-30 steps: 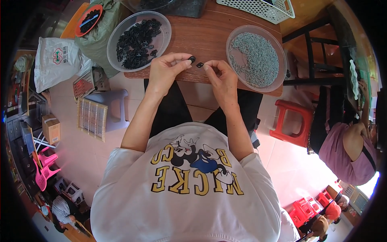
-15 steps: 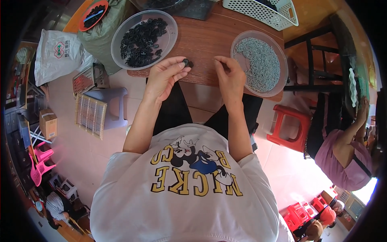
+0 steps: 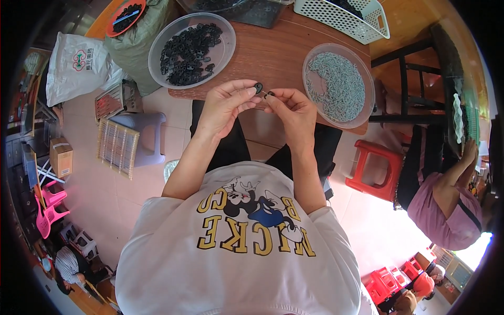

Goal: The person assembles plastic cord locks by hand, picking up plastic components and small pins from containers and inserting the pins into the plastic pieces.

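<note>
Above the near edge of the wooden table [image 3: 273, 47], my two hands meet at the fingertips. My left hand [image 3: 226, 105] is closed, its thumb and forefinger pinching a small round black plastic part [image 3: 258, 87] with a hole in it. Close beside it, my right hand [image 3: 296, 110] pinches a second small black piece [image 3: 270, 94]; fingers partly cover it. Something thin shows between the two sets of fingertips, too small to name. To the left stands a clear round tub of black plastic parts [image 3: 231, 50]; to the right, a similar tub of silvery screws [image 3: 371, 100].
A white perforated basket [image 3: 336, 21] stands at the table's far right. Left of the table are a sack [image 3: 126, 58] bearing an orange dish [image 3: 112, 29], and a white bag [image 3: 63, 68]. A red stool [image 3: 375, 168] is at right, near a co-worker in pink [image 3: 443, 210].
My right hand has moved left to my left hand and now pinches a black piece. The left hand has shifted slightly right. The view has shifted a little.
</note>
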{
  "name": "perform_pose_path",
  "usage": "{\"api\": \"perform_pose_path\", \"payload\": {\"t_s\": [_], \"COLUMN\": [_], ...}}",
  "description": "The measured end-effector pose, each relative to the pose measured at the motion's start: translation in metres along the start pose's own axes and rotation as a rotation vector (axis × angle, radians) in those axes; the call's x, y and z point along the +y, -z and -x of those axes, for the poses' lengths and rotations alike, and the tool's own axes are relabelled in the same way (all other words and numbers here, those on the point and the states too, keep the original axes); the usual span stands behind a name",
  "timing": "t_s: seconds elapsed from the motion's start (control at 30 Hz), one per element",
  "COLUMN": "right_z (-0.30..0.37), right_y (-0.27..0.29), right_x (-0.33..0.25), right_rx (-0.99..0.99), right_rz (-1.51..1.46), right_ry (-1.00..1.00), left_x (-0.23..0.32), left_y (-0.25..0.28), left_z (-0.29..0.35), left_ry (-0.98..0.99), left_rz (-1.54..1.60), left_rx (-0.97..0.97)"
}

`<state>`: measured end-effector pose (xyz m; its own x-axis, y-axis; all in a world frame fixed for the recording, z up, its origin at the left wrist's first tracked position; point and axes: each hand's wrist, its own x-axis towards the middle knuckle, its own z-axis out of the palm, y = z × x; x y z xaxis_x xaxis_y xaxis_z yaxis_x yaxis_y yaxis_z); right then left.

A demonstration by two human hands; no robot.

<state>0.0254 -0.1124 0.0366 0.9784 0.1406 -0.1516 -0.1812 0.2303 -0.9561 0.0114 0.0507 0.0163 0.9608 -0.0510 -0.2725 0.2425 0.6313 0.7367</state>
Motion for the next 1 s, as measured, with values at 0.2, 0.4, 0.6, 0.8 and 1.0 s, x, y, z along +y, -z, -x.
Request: {"api": "perform_pose_path", "payload": {"t_s": [0.2,0.4,0.6,0.8,1.0], "right_z": [0.002,0.003,0.003,0.002,0.002], "right_y": [0.001,0.001,0.000,0.000,0.003], "right_x": [-0.001,0.000,-0.001,0.003,0.007], "right_rx": [0.000,0.008,0.011,0.021,0.024], "right_rz": [0.054,0.073,0.085,0.095,0.169], "right_ry": [-0.020,-0.008,-0.010,-0.020,-0.029], "left_x": [-0.001,-0.003,-0.001,-0.004,-0.006], "left_y": [-0.003,-0.006,-0.011,-0.010,-0.003], "left_z": [0.003,0.007,0.010,0.008,0.000], "left_ry": [-0.009,-0.071,-0.086,-0.098,-0.065], "left_rz": [-0.032,-0.141,-0.223,-0.228,-0.228], "left_rx": [-0.005,-0.001,-0.015,-0.022,-0.008]}}
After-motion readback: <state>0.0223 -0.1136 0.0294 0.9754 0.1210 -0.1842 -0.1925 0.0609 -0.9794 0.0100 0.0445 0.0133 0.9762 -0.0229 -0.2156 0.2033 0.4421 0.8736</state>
